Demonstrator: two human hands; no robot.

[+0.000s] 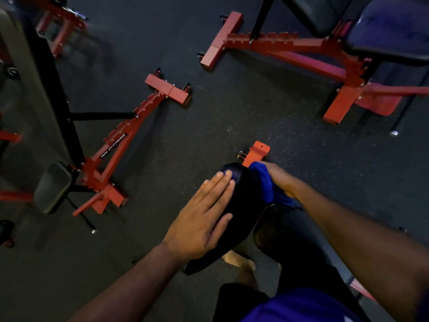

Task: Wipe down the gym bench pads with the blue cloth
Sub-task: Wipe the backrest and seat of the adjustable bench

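- I see the pad (241,212) running lengthwise away from me, left hand (204,219) flat on it, fingers straight.
- Right hand (278,178) clutches one cloth (267,184); three benches around.

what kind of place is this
Most likely a gym's weights area: red-framed adjustable benches with black pads stand on dark speckled rubber flooring, one frame bearing a fitness-brand label.

Bare floor (209,126) lies open ahead of the pad (241,205). Red bench frames flank it (left (120,140), upper right (301,54)).
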